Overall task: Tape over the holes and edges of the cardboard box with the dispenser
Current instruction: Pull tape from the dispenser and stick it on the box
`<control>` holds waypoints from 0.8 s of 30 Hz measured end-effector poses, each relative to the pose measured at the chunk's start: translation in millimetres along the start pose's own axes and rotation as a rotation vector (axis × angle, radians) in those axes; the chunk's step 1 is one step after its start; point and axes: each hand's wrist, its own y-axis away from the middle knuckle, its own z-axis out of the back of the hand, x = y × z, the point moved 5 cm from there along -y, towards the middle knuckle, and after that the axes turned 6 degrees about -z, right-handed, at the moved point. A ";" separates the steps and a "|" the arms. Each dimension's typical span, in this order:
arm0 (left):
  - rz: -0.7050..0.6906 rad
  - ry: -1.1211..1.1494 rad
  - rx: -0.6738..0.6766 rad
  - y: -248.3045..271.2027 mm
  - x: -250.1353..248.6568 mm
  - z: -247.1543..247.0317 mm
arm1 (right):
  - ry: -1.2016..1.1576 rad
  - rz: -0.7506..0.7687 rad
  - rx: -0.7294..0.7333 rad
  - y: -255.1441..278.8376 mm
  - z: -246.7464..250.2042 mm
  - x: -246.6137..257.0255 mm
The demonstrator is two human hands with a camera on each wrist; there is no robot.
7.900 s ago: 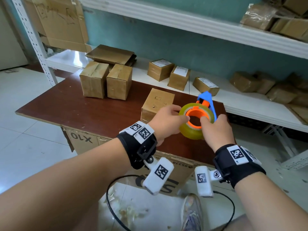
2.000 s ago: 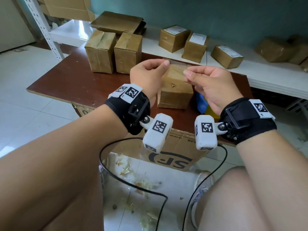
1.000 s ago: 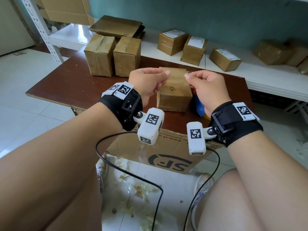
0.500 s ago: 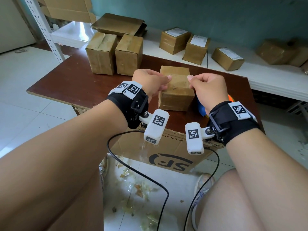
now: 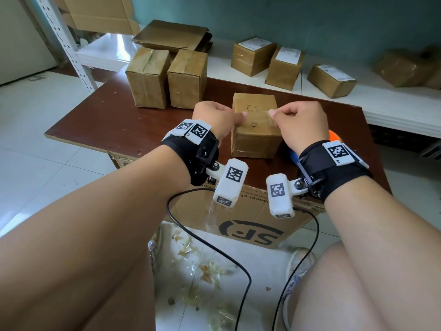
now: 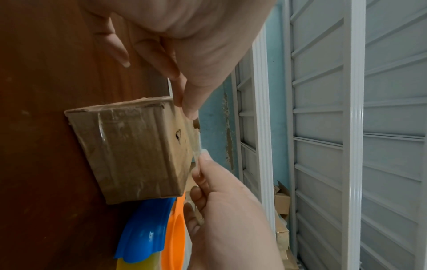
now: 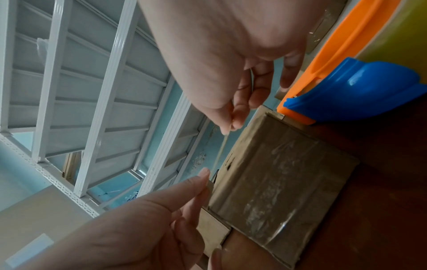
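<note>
The cardboard box (image 5: 256, 125) stands near the front edge of the brown table (image 5: 100, 120), at about twelve o'clock from the person, with a small dark hole (image 5: 253, 124) in its top face and a square cut mark just beyond it. A clear strip of tape (image 5: 257, 112) spans the top, stretched between the two hands: the left hand (image 5: 214, 115) pinches one end between thumb and forefinger at nine o'clock of the box, the right hand (image 5: 299, 120) pinches the other at three o'clock, remaining fingers curled. To do this well, I judge the strip should stay taut and level, be centred over the hole, then lowered flat and rubbed outward so no crease forms. The dispenser (image 6: 150, 224) lies on the table beside the box at about four o'clock.
</note>
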 end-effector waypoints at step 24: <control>-0.056 -0.118 -0.076 -1.4 -0.8 -4.9 | 0.122 0.010 0.000 -1.7 -2.4 1.3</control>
